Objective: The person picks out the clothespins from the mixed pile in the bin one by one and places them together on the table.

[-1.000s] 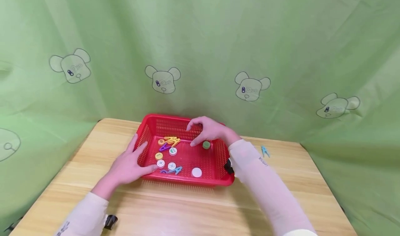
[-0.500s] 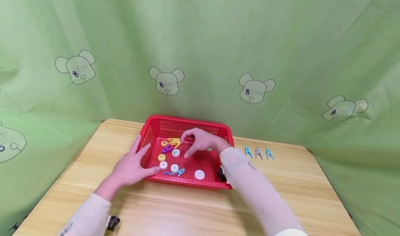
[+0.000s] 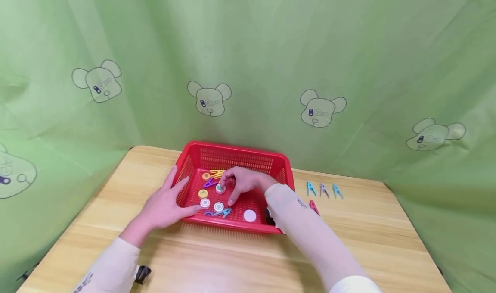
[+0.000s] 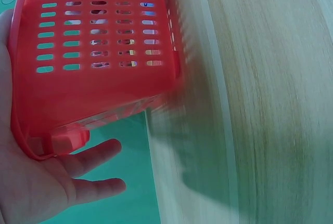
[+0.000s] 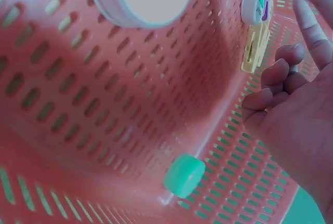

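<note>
A red plastic basket (image 3: 240,147) stands on the table. My left hand (image 3: 160,207) holds its left end, fingers spread across the rim; the left wrist view shows two fingertips beyond the basket corner. Inside the basket, my right hand (image 3: 243,182) has its thumb and index finger apart. The index fingertip is over a white bottle cap (image 3: 220,190) with a green mark; contact cannot be told. Close by lie yellow clothespins (image 3: 217,172), a purple clothespin (image 3: 210,182), a yellow cap (image 3: 203,193) and white caps (image 3: 218,207). A light blue clothespin (image 3: 225,213) lies near the front wall.
A large white cap (image 3: 249,216) lies at the basket's front right. A green cap (image 5: 184,176) shows in the right wrist view. Right of the basket, two blue clothespins (image 3: 338,191), a greyish-purple one (image 3: 324,190) and a red one (image 3: 313,207) lie on the table (image 3: 379,241). Green curtain behind.
My right hand has moved left and lower inside the basket, over the green-marked cap. Several clothespins on the table have come into sight as the right arm shifted. The left hand stays at the rim.
</note>
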Motion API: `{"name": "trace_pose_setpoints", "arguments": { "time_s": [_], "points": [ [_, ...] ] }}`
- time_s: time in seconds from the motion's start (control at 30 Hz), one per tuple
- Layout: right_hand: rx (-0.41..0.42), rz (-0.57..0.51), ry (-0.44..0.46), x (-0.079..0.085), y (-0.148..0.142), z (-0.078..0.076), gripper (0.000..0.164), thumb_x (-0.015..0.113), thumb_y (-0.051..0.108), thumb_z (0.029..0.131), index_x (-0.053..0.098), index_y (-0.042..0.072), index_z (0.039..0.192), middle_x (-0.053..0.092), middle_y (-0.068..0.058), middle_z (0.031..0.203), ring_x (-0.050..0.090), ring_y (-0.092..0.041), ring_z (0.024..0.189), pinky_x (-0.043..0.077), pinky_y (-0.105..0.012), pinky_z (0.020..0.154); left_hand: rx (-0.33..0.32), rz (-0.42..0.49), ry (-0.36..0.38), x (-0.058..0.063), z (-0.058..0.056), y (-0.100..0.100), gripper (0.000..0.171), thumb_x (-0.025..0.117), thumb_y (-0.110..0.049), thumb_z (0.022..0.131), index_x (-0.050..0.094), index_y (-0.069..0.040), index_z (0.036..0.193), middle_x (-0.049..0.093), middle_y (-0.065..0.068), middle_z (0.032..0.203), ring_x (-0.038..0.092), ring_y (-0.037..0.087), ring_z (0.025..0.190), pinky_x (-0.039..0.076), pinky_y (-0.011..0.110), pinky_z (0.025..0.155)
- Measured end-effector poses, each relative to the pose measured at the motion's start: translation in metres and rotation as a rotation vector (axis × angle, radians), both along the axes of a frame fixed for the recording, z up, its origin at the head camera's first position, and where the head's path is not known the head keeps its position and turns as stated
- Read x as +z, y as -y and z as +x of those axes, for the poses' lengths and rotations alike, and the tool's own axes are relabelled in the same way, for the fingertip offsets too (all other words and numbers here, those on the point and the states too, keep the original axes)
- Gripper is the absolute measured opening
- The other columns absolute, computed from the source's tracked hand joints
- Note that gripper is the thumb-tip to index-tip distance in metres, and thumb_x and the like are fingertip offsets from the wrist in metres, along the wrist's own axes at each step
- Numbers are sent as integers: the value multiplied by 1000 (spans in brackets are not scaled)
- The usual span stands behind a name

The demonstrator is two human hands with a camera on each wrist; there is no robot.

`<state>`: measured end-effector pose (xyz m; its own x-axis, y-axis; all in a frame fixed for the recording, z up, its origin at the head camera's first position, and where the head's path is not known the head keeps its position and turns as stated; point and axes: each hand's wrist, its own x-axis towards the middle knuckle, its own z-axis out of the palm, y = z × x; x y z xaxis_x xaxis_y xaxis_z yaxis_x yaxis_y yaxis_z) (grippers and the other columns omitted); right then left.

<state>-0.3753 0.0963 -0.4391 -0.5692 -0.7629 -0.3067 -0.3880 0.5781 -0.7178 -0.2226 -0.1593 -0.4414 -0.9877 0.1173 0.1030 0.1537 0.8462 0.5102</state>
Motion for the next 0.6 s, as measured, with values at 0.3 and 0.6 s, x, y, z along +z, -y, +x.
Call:
{"name": "trace_pose_setpoints", "arguments": {
  "time_s": [0.3, 0.6],
  "points": [
    [14, 59, 49, -10, -1, -2, 43, 93, 17, 69, 69, 12, 104, 62, -2, 109, 53, -19, 105, 50, -34, 88, 5, -4, 9, 2, -1, -2, 105, 72, -68, 77, 39, -3, 153, 4, 17, 165, 37, 49, 135, 47, 64, 92],
    [54, 111, -26, -13, 4, -1, 41, 94, 18, 67, 68, 10, 98, 63, -2, 102, 54, -18, 97, 47, -32, 85, -1, -14, 17, 1, -1, -1, 103, 72, -67, 78, 38, -4, 153, 2, 17, 165, 33, 49, 138, 46, 65, 93]
  ]
}}
